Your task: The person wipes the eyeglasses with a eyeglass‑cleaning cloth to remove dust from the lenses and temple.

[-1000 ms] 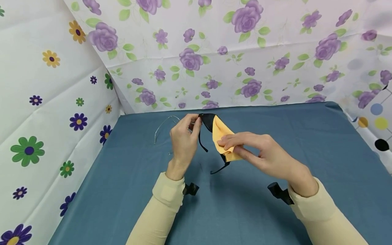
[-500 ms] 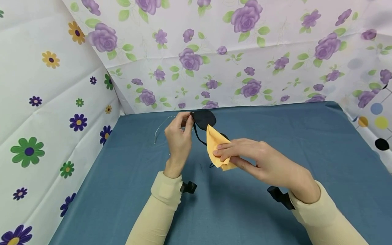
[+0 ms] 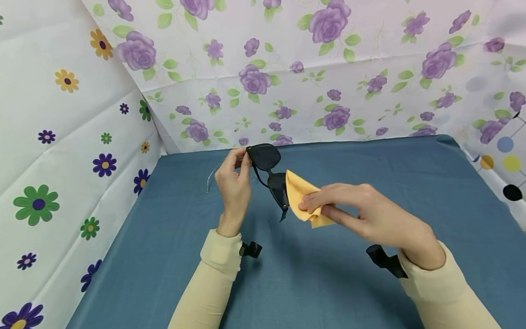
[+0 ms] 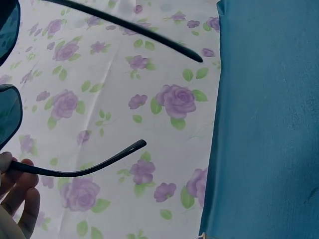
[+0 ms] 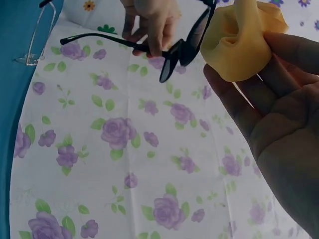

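Observation:
My left hand (image 3: pixel 234 189) pinches a pair of black sunglasses (image 3: pixel 265 156) at one outer corner of the frame, holding them up over the table. In the left wrist view both temple arms (image 4: pixel 70 174) stand unfolded, the lower one leaving from between thumb and fingers (image 4: pixel 29 204). A yellow cloth (image 3: pixel 300 192) is bunched in my right hand (image 3: pixel 365 212), gripped between thumb and fingers. The cloth's edge overlaps the outer side of the lower lens in the head view; whether it touches there I cannot tell. The right wrist view shows cloth (image 5: pixel 234 50) close beside the frame.
Thin wire-framed glasses (image 3: pixel 208 183) lie on the blue-covered table (image 3: pixel 328 283) behind my left hand, partly hidden by it. The right wrist view shows these wire glasses (image 5: pixel 33 60) more fully. Flower-patterned sheets (image 3: pixel 370 105) close off the back and left.
The sunglasses have moved up and left with my left hand, uncovering both lenses. My right hand drew the cloth down off the upper lens, then shifted right to the lower one.

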The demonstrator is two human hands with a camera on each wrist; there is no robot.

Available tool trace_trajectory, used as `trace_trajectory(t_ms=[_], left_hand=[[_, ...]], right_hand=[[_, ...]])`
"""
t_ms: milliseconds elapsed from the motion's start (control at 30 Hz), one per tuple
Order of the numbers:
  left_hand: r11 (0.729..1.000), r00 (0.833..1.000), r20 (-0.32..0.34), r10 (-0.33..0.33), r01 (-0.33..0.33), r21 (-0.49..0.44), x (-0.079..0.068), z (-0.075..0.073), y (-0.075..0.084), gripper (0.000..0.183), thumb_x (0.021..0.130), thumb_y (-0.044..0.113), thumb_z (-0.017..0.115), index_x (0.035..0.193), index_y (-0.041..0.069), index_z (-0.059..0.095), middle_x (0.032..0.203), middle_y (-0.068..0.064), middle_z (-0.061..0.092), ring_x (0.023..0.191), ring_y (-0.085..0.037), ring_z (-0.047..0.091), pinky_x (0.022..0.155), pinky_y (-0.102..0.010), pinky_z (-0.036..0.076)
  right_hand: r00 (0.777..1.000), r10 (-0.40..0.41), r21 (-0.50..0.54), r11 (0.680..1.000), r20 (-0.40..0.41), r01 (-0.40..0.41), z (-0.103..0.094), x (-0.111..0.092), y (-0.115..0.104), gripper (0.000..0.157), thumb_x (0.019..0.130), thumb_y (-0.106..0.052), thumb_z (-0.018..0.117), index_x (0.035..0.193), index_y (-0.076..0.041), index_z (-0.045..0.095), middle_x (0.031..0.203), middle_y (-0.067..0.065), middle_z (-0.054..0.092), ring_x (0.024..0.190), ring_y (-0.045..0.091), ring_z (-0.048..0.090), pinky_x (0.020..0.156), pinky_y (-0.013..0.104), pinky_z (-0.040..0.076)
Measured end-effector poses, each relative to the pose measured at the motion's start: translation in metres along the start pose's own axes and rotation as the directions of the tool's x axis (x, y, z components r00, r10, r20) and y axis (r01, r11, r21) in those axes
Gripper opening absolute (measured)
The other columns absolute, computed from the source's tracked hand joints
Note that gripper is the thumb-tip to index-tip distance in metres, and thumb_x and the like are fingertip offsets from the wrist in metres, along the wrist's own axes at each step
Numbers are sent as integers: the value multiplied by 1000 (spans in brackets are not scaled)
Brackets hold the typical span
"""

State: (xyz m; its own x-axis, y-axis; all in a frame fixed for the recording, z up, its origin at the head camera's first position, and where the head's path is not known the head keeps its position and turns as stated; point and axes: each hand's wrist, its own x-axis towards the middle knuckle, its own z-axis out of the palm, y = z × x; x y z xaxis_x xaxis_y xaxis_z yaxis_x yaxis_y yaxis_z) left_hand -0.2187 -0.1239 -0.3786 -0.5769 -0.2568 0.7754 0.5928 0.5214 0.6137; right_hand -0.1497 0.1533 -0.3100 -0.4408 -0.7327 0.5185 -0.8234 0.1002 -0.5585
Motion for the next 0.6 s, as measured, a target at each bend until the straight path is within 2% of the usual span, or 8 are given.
trace_trajectory(t_ms=[167,233,400,600], left_hand=[[1000,999,43,12,-11,-26,-3,1,2,14,104,7,64,108,-2,74,91,-15,73,79,-27,68,67,-34,51],[999,997,71,24,-22,-29,-5,3,4,15,105,9,64,109,-2,74,91,-14,73,79,-26,68,67,-34,50],[998,991,116,66,-64,-26,-8,6,7,17,105,10,63,109,-2,74,91,-15,73,79,-26,68,67,-37,51],[996,990,109,92,-90,-23,-8,7,7,16,105,9,64,108,-2,74,90,-15,73,77,-26,68,64,-36,52]], right_hand=[[984,65,64,996,-164,-55,-2,2,6,42,97,15,62,129,-9,71,130,4,72,119,16,69,93,28,58],[980,76,72,995,-183,-64,2,4,10,38,98,13,61,129,-9,72,131,4,71,122,17,67,94,28,57],[992,26,20,1000,-122,-24,16,9,18,46,94,17,64,132,-9,69,136,6,68,128,17,64,97,28,56],[998,33,-90,995,-50,-38,23,10,17,51,92,14,70,137,-11,67,140,2,65,131,16,60,102,24,52]])
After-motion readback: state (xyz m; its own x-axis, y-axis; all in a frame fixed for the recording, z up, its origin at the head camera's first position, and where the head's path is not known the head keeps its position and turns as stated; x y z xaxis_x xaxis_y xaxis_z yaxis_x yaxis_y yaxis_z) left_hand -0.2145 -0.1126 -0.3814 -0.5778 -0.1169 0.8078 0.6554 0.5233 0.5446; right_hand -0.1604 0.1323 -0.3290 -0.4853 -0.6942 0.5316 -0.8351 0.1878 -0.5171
